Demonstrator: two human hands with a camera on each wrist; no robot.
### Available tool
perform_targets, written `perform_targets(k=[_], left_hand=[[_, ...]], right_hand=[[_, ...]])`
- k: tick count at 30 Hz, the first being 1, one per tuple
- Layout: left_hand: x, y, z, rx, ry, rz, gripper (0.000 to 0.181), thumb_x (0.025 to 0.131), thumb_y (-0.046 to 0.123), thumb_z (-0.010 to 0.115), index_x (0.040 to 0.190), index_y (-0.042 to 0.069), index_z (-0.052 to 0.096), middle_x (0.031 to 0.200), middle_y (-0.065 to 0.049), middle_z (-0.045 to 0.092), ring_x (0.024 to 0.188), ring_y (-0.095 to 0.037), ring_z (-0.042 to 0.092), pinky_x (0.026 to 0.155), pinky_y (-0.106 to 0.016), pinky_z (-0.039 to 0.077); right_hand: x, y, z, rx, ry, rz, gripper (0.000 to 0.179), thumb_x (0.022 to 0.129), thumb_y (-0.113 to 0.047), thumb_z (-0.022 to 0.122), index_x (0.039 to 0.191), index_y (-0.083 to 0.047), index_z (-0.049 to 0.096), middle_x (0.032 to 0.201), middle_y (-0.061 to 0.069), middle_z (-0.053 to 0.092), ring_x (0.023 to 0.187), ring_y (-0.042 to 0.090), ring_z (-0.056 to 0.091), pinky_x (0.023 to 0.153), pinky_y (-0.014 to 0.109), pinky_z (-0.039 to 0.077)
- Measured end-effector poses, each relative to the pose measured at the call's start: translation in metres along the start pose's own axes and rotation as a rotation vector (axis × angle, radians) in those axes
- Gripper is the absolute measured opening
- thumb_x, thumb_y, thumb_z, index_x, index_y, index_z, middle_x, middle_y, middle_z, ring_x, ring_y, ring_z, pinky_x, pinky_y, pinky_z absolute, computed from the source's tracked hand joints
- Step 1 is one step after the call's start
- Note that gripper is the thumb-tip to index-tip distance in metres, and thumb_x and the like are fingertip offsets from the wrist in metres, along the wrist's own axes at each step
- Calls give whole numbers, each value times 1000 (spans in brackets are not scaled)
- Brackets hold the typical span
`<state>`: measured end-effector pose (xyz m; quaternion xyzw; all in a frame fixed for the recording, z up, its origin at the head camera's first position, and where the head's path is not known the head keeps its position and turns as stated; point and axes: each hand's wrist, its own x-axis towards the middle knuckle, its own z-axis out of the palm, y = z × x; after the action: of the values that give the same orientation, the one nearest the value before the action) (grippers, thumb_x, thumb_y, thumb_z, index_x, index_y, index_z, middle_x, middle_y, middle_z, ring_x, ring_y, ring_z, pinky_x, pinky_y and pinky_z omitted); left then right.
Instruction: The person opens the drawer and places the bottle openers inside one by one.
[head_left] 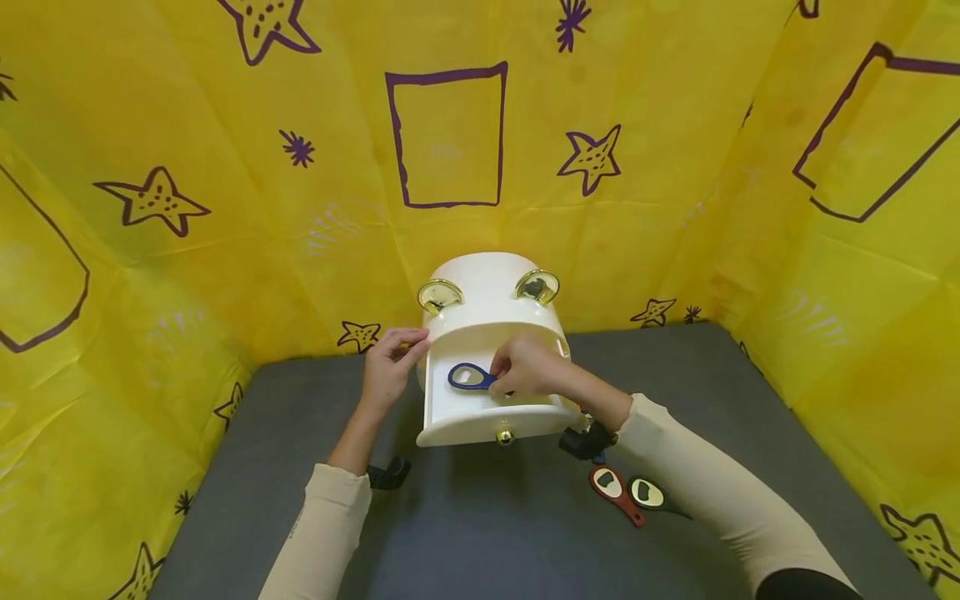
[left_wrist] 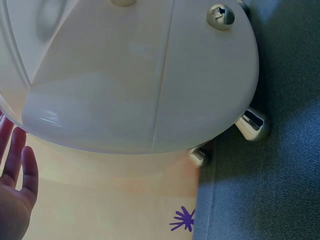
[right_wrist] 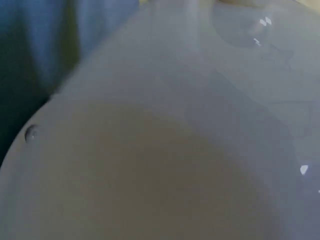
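A white rounded cabinet stands on the grey table with its upper drawer pulled out. My right hand reaches over this drawer and grips the handle of a small blue-rimmed hand mirror, whose round head points left. The fingers hide most of the handle. At the cabinet's left edge, my left hand touches the side with its fingertips; in the left wrist view its fingers are extended beside the white shell. A gold knob sits on the drawer front. The right wrist view is filled by blurred white surface.
A red hand mirror and a dark green one lie on the table under my right forearm. Two gold round pieces top the cabinet. Gold feet support it. A yellow patterned cloth surrounds the table.
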<state>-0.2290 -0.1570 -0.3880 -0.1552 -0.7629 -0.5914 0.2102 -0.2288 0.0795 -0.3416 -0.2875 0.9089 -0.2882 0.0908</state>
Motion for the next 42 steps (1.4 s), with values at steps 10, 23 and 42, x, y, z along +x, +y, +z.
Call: perform_targets(k=[10, 23, 42], left_hand=[[-1, 0, 1, -6, 2, -5, 20, 85, -4, 70, 103, -14, 68, 107, -31, 63, 91, 2, 56, 77, -10, 49], [-1, -1, 1, -7, 11, 3, 20, 85, -4, 70, 102, -14, 69, 106, -31, 63, 91, 2, 57, 77, -10, 49], [-2, -1, 1, -4, 10, 13, 21, 84, -4, 70, 102, -14, 68, 105, -31, 63, 92, 3, 57, 77, -10, 50]], right_hand=[[-5, 6, -13, 240, 2, 67, 21, 91, -23, 69, 101, -6, 74, 90, 7, 73, 75, 13, 62, 70, 25, 51], [-49, 50, -66, 275, 163, 126, 30, 96, -23, 62, 110, 2, 70, 99, 18, 71, 82, 24, 65, 75, 31, 56], [-68, 150, -51, 150, 278, 274, 32, 94, -26, 65, 106, 2, 71, 91, 14, 71, 74, 17, 62, 65, 31, 53]])
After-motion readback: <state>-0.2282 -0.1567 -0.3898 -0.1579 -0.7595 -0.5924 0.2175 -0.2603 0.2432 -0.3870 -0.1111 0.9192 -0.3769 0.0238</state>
